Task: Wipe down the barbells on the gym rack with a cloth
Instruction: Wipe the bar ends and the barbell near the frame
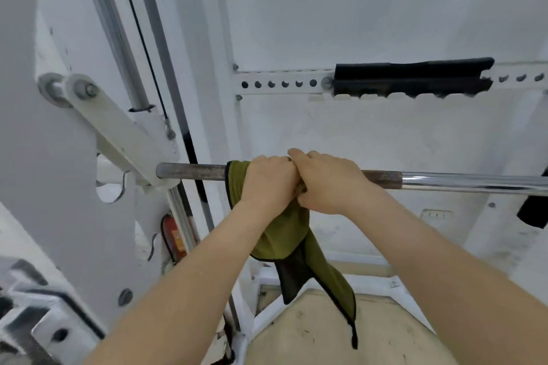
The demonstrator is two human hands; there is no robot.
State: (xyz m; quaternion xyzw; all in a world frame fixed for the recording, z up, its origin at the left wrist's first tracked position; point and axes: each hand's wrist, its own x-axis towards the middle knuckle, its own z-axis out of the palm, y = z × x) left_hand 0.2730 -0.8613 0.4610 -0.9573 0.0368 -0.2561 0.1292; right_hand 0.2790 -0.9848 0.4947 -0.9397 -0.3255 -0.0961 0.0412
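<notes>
Both of my hands sit side by side on the barbell [326, 179], knuckles touching. My left hand [268, 179] is clenched around the olive cloth [284, 234], which is wrapped over the bar beneath my palm. My right hand [332, 182] grips just to the right of it, and I cannot tell whether it holds bare steel or a fold of the cloth.

From my left fist the cloth hangs down toward me in a long soft tail, olive with a dark mesh panel and black edging, limp and thin like microfibre.

The bar runs left to right. Its left end, where it meets the white rack bracket [118, 133], looks dull, pitted and brownish, as does a short stretch right of my right hand. Farther right it turns to bright, smooth chrome. I judge the wiping to be mid-way on this bar: the rough stretch by the bracket looks untouched and the rest of the rack's bars are out of sight.

On the far wall, a perforated white rail [278, 83] carries a black padded sleeve [412, 77].
</notes>
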